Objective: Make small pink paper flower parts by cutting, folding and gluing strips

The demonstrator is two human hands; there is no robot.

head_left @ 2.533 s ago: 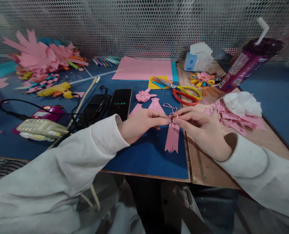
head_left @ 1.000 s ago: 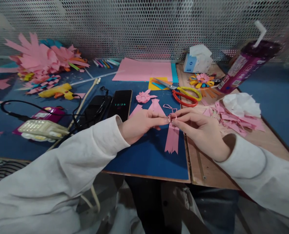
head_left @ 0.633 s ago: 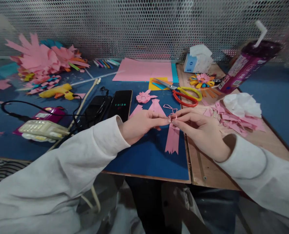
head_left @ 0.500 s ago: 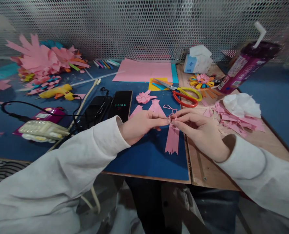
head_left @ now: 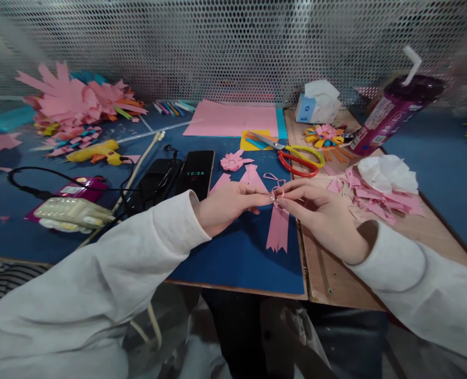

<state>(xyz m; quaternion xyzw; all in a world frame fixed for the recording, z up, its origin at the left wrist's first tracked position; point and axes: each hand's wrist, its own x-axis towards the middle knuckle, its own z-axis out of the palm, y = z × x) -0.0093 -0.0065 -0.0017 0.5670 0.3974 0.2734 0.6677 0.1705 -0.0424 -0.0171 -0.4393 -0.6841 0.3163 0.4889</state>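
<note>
My left hand [head_left: 233,204] and my right hand [head_left: 322,213] meet over the blue tabletop, fingertips pinched together on a thin pink paper strip [head_left: 273,179]. Looped ends of the strip rise above the fingers. Below them hangs or lies a pink paper ribbon piece [head_left: 277,229] with notched ends; whether it is joined to the strip is hidden by the fingertips. Just behind my left hand are a pink paper flower [head_left: 234,160] and cut pink paper pieces [head_left: 253,178]. Scissors [head_left: 300,158] with red and yellow handles lie behind my right hand.
At left are a yellow glue gun [head_left: 99,152], a cabled purple box [head_left: 73,190], a phone [head_left: 195,171] and a heap of paper flowers [head_left: 75,100]. Pink sheets [head_left: 233,118] lie at the back. Paper scraps [head_left: 369,195], a tissue box [head_left: 316,105] and a purple drink bottle [head_left: 395,116] stand right.
The view has shifted slightly, so the table's things sit a little lower. Both hands keep nearly the same pinch on the pink strip.
</note>
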